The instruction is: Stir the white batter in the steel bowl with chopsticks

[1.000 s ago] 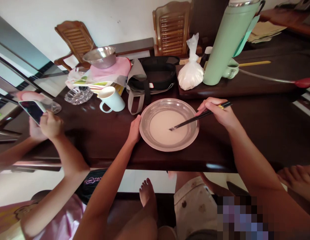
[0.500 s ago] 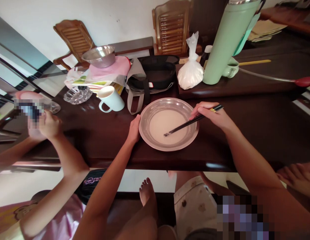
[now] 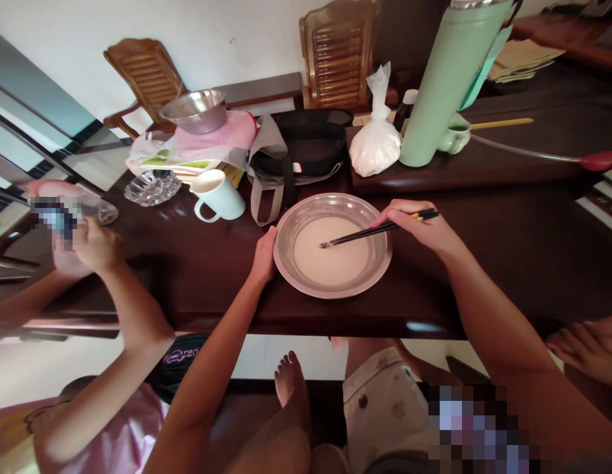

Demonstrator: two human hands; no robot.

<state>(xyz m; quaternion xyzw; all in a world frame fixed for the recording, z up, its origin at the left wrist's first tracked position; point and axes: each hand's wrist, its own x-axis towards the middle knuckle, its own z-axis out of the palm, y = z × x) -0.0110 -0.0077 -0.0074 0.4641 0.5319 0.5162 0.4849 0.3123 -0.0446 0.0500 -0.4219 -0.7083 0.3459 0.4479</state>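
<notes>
Metal bowl (image 3: pixel 335 205) of milky liquid (image 3: pixel 330 266) sits on the near side of the table (image 3: pixel 212 289), left hand (image 3: pixel 265 253) against its left rim, presumably steadying it, grip unclear. Right hand (image 3: pixel 417 224) grips black chopsticks (image 3: pixel 360 234), tips at the liquid.

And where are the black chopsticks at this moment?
In the head view, just right of centre, the chopsticks reach from the right hand over the shallow bowl.

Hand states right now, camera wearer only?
Left hand: at the metal bowl's left rim; fingers mostly hidden, grip can't be told.
Right hand: closed, holding black chopsticks over the bowl.
</notes>
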